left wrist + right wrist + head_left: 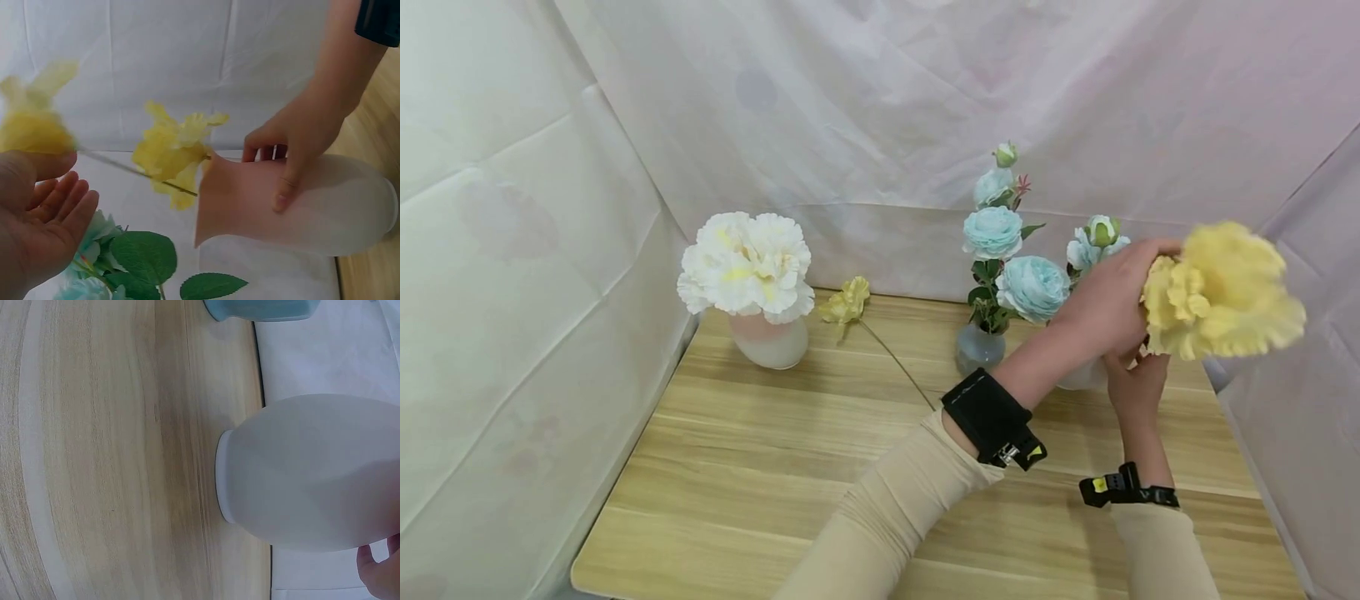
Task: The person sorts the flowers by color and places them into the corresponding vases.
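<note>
In the left wrist view, my left hand has its fingers loosely curled, and its thumb lies against or just beside a blurred yellow flower. The flower's long stem slants to the mouth of a pink-and-white vase. A second yellow flower sits at the same mouth. My right hand grips the vase, thumb on one side and fingers on the other. From the head view, yellow petals show beyond the left hand, which covers most of the vase. The vase's base is low over or on the table.
Blue-green roses stand in a small grey-blue vase left of my hands. White flowers fill another vase at the left. A loose yellow flower lies on the wooden table. Hanging cloth encloses the back.
</note>
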`<state>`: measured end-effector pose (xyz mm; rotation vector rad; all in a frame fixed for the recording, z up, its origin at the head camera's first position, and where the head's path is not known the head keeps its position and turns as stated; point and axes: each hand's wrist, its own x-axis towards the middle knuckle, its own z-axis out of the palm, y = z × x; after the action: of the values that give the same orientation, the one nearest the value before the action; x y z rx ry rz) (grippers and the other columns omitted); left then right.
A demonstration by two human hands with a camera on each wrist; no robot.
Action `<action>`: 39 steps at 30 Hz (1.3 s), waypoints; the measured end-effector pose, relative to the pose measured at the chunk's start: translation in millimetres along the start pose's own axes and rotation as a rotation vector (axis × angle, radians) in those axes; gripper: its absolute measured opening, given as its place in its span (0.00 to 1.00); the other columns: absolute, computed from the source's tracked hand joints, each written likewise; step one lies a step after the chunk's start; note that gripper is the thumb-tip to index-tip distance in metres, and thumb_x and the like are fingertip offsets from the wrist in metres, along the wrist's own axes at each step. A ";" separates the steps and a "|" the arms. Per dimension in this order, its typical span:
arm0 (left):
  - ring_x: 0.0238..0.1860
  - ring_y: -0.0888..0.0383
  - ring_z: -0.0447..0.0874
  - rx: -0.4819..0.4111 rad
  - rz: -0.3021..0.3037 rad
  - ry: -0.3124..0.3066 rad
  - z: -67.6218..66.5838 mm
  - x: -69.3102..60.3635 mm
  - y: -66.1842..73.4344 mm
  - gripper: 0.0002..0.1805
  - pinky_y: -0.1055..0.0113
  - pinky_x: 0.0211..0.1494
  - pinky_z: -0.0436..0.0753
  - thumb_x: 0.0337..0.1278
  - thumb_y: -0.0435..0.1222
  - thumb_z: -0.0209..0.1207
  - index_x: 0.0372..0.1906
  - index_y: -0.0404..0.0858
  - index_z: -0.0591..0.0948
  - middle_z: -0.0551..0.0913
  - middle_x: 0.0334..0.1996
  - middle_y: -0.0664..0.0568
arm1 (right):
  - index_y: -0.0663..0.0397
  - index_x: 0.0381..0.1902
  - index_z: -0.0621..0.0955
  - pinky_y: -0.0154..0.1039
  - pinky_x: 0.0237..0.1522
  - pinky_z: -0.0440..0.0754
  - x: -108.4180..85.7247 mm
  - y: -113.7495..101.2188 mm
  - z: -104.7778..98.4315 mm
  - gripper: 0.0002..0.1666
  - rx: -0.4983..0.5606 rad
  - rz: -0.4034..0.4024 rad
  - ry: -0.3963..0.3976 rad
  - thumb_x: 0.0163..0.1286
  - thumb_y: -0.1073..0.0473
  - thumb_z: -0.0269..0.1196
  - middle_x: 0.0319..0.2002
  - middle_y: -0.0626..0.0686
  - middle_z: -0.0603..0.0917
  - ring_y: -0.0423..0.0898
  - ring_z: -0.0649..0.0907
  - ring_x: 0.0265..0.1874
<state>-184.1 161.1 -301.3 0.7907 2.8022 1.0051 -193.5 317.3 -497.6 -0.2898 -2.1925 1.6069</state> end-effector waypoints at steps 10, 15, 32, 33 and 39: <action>0.70 0.74 0.66 -0.259 0.213 0.024 -24.4 -15.9 -5.9 0.34 0.91 0.60 0.67 0.73 0.33 0.51 0.78 0.48 0.53 0.62 0.75 0.64 | 0.50 0.77 0.53 0.51 0.78 0.58 5.1 13.6 2.6 0.47 -0.068 0.018 0.042 0.69 0.50 0.64 0.77 0.58 0.55 0.50 0.59 0.77; 0.69 0.67 0.71 -0.442 0.337 0.120 -39.5 -27.8 -14.6 0.29 0.90 0.63 0.66 0.72 0.31 0.53 0.74 0.41 0.61 0.69 0.72 0.54 | 0.40 0.77 0.54 0.52 0.78 0.58 5.9 15.3 4.4 0.47 -0.023 -0.025 0.044 0.68 0.51 0.66 0.75 0.53 0.61 0.46 0.63 0.74; 0.62 0.60 0.80 -0.652 0.335 0.513 -63.7 -44.4 -83.3 0.20 0.79 0.59 0.79 0.69 0.28 0.56 0.63 0.36 0.74 0.79 0.62 0.46 | 0.37 0.74 0.59 0.48 0.76 0.63 9.3 10.8 7.0 0.42 -0.050 0.011 0.084 0.67 0.52 0.65 0.70 0.48 0.66 0.40 0.66 0.68; 0.62 0.58 0.80 -0.670 0.328 0.531 -64.7 -45.2 -89.0 0.19 0.78 0.59 0.79 0.69 0.28 0.56 0.63 0.35 0.74 0.80 0.62 0.45 | 0.37 0.74 0.59 0.48 0.75 0.63 10.1 12.3 7.0 0.42 -0.051 0.008 0.084 0.67 0.52 0.65 0.70 0.48 0.66 0.40 0.66 0.68; 0.62 0.48 0.80 -0.776 0.225 0.634 -71.1 -52.1 -125.2 0.18 0.71 0.60 0.82 0.68 0.25 0.55 0.61 0.31 0.75 0.80 0.61 0.40 | 0.36 0.73 0.59 0.46 0.75 0.64 11.3 13.8 6.7 0.43 -0.060 0.009 0.094 0.66 0.52 0.67 0.69 0.47 0.66 0.40 0.66 0.67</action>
<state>-210.7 12.6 -327.5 0.7563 2.3403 2.5204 -207.6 320.3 -510.1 -0.3853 -2.1742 1.5025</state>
